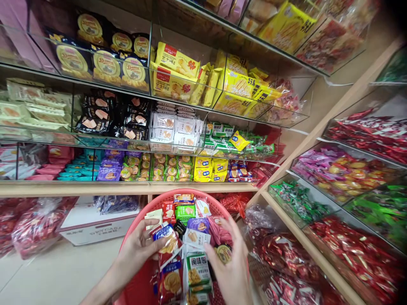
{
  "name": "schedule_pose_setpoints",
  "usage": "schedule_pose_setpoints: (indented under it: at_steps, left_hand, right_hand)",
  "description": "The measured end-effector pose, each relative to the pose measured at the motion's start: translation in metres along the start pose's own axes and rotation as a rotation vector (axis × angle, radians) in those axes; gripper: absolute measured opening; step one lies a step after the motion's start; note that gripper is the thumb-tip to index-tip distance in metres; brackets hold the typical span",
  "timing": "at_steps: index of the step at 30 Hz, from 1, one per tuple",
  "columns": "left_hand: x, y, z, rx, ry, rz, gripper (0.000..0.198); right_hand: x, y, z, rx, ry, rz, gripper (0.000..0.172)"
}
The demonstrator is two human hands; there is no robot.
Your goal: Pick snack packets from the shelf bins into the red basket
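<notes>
My left hand [138,245] pinches a blue-and-red biscuit packet [170,246] between thumb and fingers, over the red plastic basket [137,223]. My right hand [231,264] reaches in from the other side with thumb and fingers apart. Its thumb is beside a white packet [196,238] and a green-and-white packet [197,269]; whether it touches them I cannot tell. Several small wrapped snacks fill the basket, among them a purple packet [199,224], a bright green one [185,212] and a pink one [218,231]. Lower contents are partly hidden by my hands.
Clear-fronted shelves ahead hold sorted snacks, including yellow packets [176,78] and black packets [97,112]. More bins with red-wrapped sweets [356,254] stand at the right. A white carton [98,228] and bagged goods [43,224] sit low at the left, under the shelf edge [79,190].
</notes>
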State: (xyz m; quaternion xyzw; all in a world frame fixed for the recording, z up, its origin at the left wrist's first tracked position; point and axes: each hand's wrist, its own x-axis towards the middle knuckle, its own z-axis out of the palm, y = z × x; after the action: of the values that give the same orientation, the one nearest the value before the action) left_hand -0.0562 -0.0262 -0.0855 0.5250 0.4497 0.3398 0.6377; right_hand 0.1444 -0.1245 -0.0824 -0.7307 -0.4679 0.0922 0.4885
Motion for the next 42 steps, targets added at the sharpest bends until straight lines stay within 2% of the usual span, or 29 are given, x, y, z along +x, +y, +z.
schedule_pose_setpoints:
  at_steps: [3,9,13,20,25,28,32,37,40,42]
  left_hand:
    - [-0.002,-0.023,-0.009,0.028,-0.099,-0.069,0.065]
    - [-0.010,-0.054,0.003,0.103,-0.203,-0.129,0.064]
    - [-0.008,-0.058,0.001,0.193,-0.204,-0.134,0.067]
    - [-0.005,-0.054,-0.011,0.263,-0.330,-0.200,0.062]
    - [-0.003,-0.070,-0.010,0.220,-0.304,-0.182,0.061]
    - [-0.003,-0.073,-0.006,0.243,-0.249,-0.173,0.059]
    - [-0.002,-0.073,-0.008,0.377,-0.162,-0.064,0.043]
    - [-0.001,-0.081,-0.009,0.430,-0.184,-0.002,0.043]
    - [-0.006,-0.079,-0.004,0.419,-0.195,-0.023,0.044]
    - [-0.009,-0.068,-0.005,0.408,-0.150,-0.014,0.044]
  right_hand:
    - [0.004,0.030,-0.017,0.042,0.110,0.076,0.071]
    - [0.002,0.086,-0.029,0.073,0.219,0.123,0.072]
    - [-0.002,0.101,-0.035,0.085,0.240,0.174,0.072]
    - [-0.006,0.119,-0.036,0.047,0.225,0.219,0.071]
    - [-0.005,0.129,-0.030,0.032,0.232,0.222,0.069]
    - [-0.004,0.139,-0.030,0.017,0.231,0.226,0.069]
    - [-0.001,0.150,-0.031,-0.001,0.203,0.266,0.071]
    - [0.002,0.153,-0.029,0.010,0.224,0.260,0.067]
    - [0.005,0.159,-0.027,0.044,0.239,0.272,0.069]
    - [0.010,0.165,-0.025,0.070,0.226,0.300,0.069]
